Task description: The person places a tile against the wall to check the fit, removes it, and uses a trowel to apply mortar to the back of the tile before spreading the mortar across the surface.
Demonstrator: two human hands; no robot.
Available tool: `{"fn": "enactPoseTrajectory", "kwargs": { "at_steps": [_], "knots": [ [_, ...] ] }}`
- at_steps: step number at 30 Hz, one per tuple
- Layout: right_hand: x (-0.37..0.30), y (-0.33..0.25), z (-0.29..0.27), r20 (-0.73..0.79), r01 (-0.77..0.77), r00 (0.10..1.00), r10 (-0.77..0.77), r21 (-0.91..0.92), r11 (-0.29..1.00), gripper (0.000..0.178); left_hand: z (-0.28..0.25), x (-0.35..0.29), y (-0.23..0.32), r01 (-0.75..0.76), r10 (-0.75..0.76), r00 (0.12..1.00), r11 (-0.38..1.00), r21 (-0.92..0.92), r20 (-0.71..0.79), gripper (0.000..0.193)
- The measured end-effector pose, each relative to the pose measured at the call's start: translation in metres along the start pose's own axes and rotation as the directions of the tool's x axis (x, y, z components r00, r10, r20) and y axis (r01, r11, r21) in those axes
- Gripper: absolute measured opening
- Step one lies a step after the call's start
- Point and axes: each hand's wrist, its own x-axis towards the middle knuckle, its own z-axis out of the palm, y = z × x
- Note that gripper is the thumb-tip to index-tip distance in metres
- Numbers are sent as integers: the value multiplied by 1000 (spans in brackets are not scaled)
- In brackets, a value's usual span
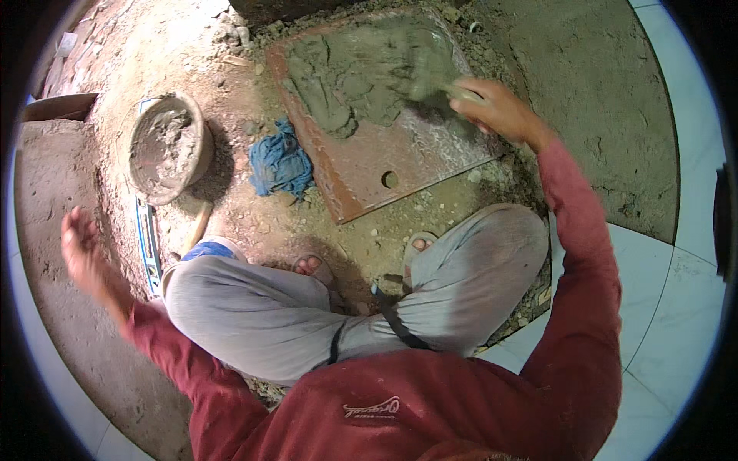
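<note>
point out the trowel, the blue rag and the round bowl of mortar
trowel (pixel 427 79), head view, on its mortar-smeared blade.
blue rag (pixel 280 162), head view, middle of the crumpled cloth.
round bowl (pixel 197 123), head view, on its right rim.

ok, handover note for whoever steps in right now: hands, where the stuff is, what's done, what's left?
Right hand: closed on a trowel, its blade in the grey mortar on the rusty metal board.
Left hand: open, holds nothing, raised over the smoothed cement strip on the left.
Things: a bucket crusted with mortar stands left of the board; a blue rag lies between them; white tiles are laid on the right.
Done: mortar is heaped on the board's far half, and some tiles are down.
Left: the mortar is on the board, not yet spread; the dirt around the feet is bare.
</note>
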Motion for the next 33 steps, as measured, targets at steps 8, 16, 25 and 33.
{"fn": "enactPoseTrajectory", "kwargs": {
  "at_steps": [8, 16, 25, 33],
  "knots": [
    [-101, 216, 80, -593, -218, 790, -156, -509, 833, 51, 190, -248, 53, 892, -523, 356, 436, -116, 774, 42],
    [-113, 204, 111, -675, -540, 730, 109, -471, 697, 46, 289, -427, -114, 955, -855, 65, -97, -281, 515, 66],
    [-122, 225, 113, -724, -289, 681, 106, -133, 948, 47, 302, -414, -135, 833, -717, 236, -199, -517, 656, 84],
    [-116, 196, 142, -213, 14, 773, 598, 947, 320, 35, 307, -407, -127, 814, -708, 234, -232, -532, 667, 76]
  ]
}}
